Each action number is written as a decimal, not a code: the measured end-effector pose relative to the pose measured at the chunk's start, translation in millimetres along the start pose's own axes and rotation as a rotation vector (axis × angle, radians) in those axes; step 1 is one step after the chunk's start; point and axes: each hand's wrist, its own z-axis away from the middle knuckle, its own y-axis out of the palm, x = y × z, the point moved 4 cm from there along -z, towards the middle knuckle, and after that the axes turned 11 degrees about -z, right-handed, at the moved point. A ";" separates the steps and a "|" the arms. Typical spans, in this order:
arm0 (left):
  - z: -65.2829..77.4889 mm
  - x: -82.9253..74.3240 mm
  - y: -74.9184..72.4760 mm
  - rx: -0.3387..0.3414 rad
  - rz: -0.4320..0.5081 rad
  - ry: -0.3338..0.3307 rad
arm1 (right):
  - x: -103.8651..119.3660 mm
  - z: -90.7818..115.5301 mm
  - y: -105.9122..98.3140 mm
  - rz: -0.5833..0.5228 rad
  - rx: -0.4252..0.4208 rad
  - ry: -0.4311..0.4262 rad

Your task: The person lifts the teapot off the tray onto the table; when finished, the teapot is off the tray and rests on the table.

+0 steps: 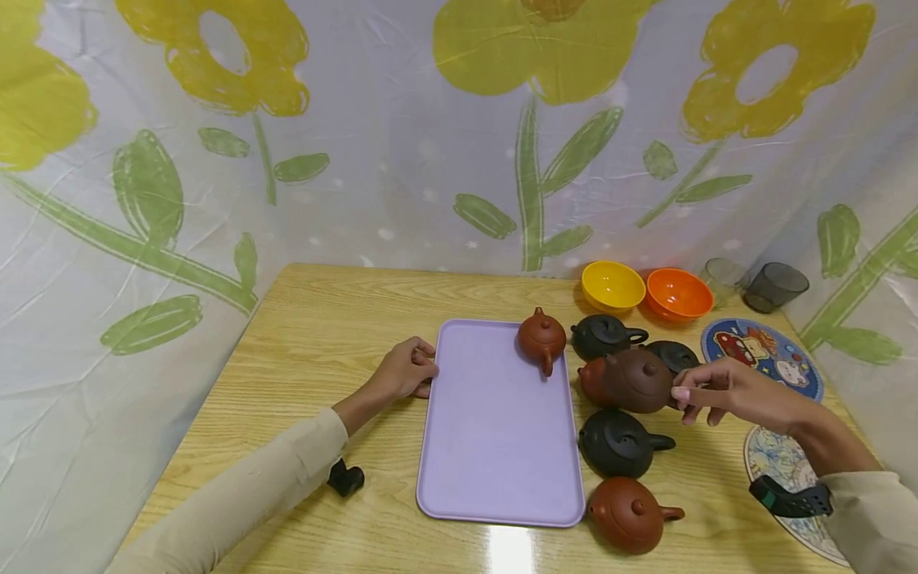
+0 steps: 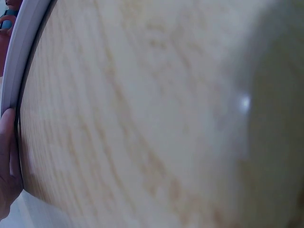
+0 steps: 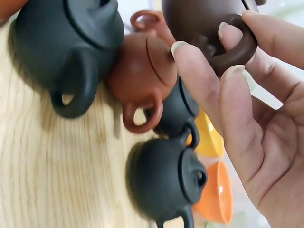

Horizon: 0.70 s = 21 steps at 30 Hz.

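Observation:
A dark brown teapot [image 1: 637,383] is held up by its handle in my right hand [image 1: 749,392]. In the right wrist view, the fingers and thumb pinch that looped handle [image 3: 237,54]. Below it, a reddish-brown teapot [image 1: 592,381] is partly hidden. My left hand [image 1: 402,370] grips the left rim of a lilac tray [image 1: 495,446]; the left wrist view shows only a little of this hand. On the tray's far right corner sits another reddish-brown teapot [image 1: 539,338].
Black teapots [image 1: 617,443] and a reddish-brown teapot [image 1: 628,516] stand along the tray's right side. Behind them are a yellow bowl [image 1: 613,287], an orange bowl [image 1: 677,295] and a dark cup [image 1: 774,287]. Round mats [image 1: 796,375] lie at the right. A small black object [image 1: 347,480] lies near the left forearm.

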 end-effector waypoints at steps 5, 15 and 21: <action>-0.5 1.1 0.2 -0.002 -0.010 -0.005 | -9.8 8.2 -4.8 -0.022 0.011 0.033; -1.3 1.5 1.2 -0.001 -0.017 0.000 | -32.8 24.5 -17.0 -0.084 0.063 0.112; -1.4 1.5 0.4 -0.001 -0.011 -0.004 | -47.0 30.6 -22.8 -0.115 0.089 0.147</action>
